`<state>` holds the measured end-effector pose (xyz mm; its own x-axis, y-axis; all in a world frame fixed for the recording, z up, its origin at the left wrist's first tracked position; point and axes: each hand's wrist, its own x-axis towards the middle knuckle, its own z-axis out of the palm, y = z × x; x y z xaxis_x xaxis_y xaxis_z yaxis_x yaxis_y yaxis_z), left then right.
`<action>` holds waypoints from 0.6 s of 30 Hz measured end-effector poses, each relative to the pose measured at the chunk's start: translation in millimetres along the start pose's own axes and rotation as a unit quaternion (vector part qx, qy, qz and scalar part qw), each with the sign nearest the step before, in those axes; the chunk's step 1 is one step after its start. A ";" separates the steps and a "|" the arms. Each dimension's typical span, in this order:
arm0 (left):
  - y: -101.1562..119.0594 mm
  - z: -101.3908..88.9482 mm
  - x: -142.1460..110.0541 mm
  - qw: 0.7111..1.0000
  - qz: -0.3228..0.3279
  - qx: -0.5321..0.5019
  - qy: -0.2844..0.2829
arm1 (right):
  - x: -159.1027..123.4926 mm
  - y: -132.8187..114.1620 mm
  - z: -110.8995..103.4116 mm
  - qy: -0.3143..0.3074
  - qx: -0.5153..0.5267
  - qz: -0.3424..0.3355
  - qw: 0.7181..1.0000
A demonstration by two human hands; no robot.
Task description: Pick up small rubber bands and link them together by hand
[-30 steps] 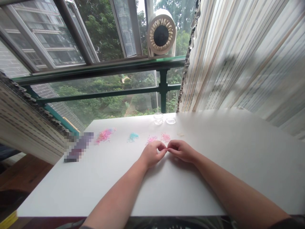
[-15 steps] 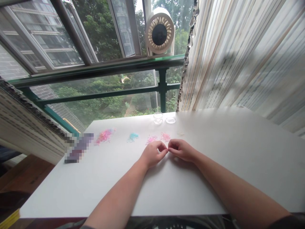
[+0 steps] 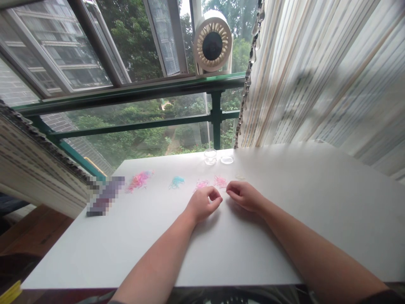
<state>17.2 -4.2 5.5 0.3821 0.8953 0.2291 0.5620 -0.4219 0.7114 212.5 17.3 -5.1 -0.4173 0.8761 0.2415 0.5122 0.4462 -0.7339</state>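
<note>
My left hand [image 3: 206, 203] is pinched, thumb against fingertips, just in front of a pile of small pink bands [image 3: 201, 184]. Whatever sits in that pinch is too small to make out. My right hand [image 3: 243, 195] hovers close by on the right, its fingers curled together beside a lighter pink pile [image 3: 220, 181]; anything in its grip is hidden. A narrow gap separates the two hands. Behind the right hand lies a faint pale yellowish pile [image 3: 240, 177]. Further left are a small turquoise pile [image 3: 177, 182] and a larger mixed pink heap [image 3: 139, 180].
A clear round container [image 3: 210, 156] and its clear lid [image 3: 227, 160] stand at the back edge of the white table [image 3: 152, 236]. A blurred-out object [image 3: 106, 197] lies at the left edge. Beyond are a green railing [image 3: 126, 126], a white fan [image 3: 212, 44] and a curtain [image 3: 303, 76].
My right hand has moved slightly away from the left and upward, so the fingertips that met are now apart. The left hand stays almost where it was.
</note>
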 end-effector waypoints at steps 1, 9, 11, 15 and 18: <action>0.0 -0.4 0.0 1.000 0.003 0.001 0.002 | 0.8 2.5 -5.1 0.024 -0.031 0.015 0.999; -1.6 -5.6 0.7 1.000 0.016 0.002 0.026 | 4.6 35.6 -38.6 0.204 -0.204 0.159 0.944; -0.5 -11.1 2.0 0.998 0.017 -0.016 0.051 | 4.9 40.2 -37.6 0.221 -0.212 0.168 0.937; 15.9 -38.8 0.0 0.973 0.042 -0.128 0.189 | 4.4 23.7 -39.2 0.260 -0.162 0.152 0.940; 43.6 -72.6 -14.2 0.903 0.139 -0.238 0.328 | -5.0 -14.9 -53.6 0.271 -0.032 0.069 0.960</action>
<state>-17.0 -24.9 81.5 -0.1454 0.7216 0.6768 0.0722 -0.6745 0.7347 247.2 16.1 38.7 0.1008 0.8863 0.4520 0.5873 0.3137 -0.7461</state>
